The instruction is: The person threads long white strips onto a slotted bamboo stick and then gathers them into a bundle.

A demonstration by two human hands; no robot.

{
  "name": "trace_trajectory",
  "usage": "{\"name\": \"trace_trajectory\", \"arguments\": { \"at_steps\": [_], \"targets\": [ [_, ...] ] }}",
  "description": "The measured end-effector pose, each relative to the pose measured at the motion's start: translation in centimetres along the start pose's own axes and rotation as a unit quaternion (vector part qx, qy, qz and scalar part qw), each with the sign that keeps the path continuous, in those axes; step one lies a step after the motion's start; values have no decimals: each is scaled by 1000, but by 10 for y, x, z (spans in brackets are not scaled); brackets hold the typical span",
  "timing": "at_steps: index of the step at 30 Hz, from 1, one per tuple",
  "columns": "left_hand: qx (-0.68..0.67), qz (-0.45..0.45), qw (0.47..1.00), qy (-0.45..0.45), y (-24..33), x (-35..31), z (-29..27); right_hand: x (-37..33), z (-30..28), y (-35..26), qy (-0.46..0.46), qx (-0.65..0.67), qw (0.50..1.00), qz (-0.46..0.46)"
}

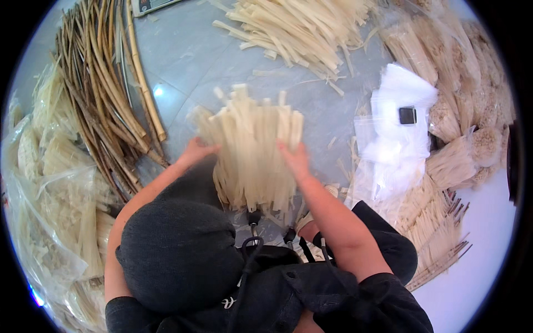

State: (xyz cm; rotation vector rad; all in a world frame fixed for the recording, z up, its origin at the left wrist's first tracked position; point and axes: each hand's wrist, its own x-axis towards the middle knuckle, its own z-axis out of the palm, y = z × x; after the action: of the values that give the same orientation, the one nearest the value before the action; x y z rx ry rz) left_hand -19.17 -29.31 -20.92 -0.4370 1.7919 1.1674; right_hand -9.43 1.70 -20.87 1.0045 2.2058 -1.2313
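A thick bundle of pale, flat dried strips, which look like dried noodles, stands between my hands in front of my lap. Its strips run roughly lengthwise away from me, with uneven tips at the far end. My left hand presses its left side, the thumb toward the strips. On the opposite side my right hand grips the edge, thumb against the near face. Motion blurs the strips slightly, and the fingers behind the bundle are hidden.
Long bamboo sticks lie at the left beside plastic bags of strips. A loose pile of strips spreads ahead. At right are clear plastic bags under a small dark device, and bagged bundles. A scale shows at the top.
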Motion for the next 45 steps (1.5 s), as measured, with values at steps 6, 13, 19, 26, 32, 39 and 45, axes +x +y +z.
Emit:
{"name": "trace_trajectory", "arguments": {
  "at_steps": [6, 13, 19, 26, 32, 39, 45],
  "targets": [
    [-194, -37, 952, -233, 48, -6, 6, -5, 42, -106, -133, -36, 989, -49],
    [-403, 59, 878, -250, 114, 10, 31, 66, -4, -202, -229, -141, 935, -230],
    [-397, 9, 898, -189, 186, 45, 33, 115, -74, -285, 47, -397, 851, -341],
    [-381, -35, 900, -210, 117, 45, 28, 110, 0, -199, 89, -504, 672, -535],
    [-318, -86, 922, -203, 73, 8, -3, 177, 3, -190, 147, -536, 641, -530],
    [-295, -124, 929, -185, 31, -20, -20, 258, -68, -258, 219, -679, 579, -395],
    [-285, -115, 937, -168, 16, -31, -16, 222, -82, -218, 172, -655, 508, -533]
  ]
}}
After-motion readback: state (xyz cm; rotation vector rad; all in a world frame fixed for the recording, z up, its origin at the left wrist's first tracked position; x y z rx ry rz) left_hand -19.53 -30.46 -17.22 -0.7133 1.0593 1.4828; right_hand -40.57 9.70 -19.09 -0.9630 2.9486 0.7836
